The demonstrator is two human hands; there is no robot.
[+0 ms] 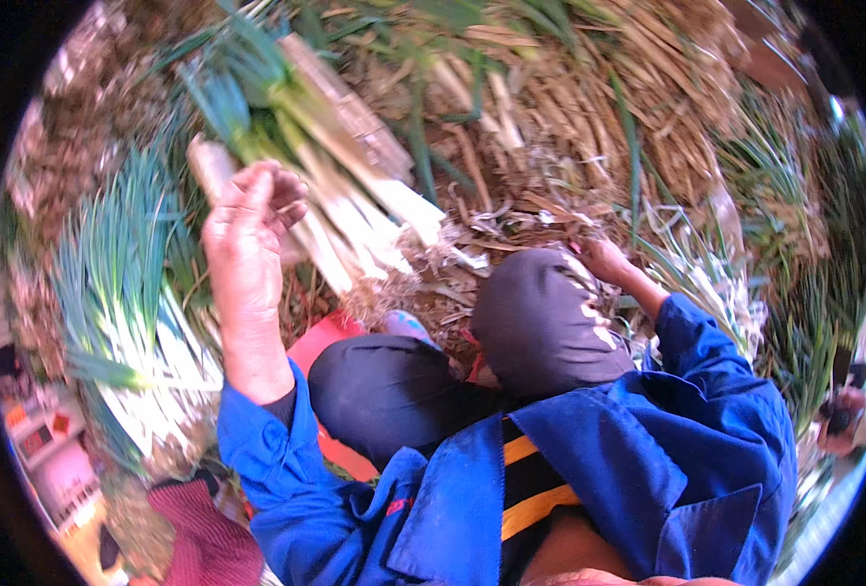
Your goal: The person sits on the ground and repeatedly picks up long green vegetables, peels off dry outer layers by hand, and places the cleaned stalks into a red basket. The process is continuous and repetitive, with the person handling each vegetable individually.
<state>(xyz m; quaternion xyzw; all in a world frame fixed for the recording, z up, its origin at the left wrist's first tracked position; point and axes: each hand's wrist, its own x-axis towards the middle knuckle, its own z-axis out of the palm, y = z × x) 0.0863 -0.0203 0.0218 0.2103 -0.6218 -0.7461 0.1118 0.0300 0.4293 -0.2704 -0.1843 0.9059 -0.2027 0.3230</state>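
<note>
My left hand [253, 209] is raised over a group of peeled scallions [349, 212] with white stems and rooty ends pointing towards me; its fingers are partly curled, and I see nothing clearly gripped in them. A pale block-like object [211, 167] shows just behind that hand. Beside the scallions lies a long, flat board-like piece [349, 106]. Low beside my right knee, my right hand [600, 258] reaches to the dry leaf litter; its fingertips are blurred and partly hidden, so what they touch is unclear.
A heap of white and green scallions [144, 351] lies at the left. Unpeeled ones with dry brown leaves [587, 124] fill the top. More green stalks [799, 315] are piled at the right. A red object [349, 447] is under my legs. Another person [843, 417] is at the far right.
</note>
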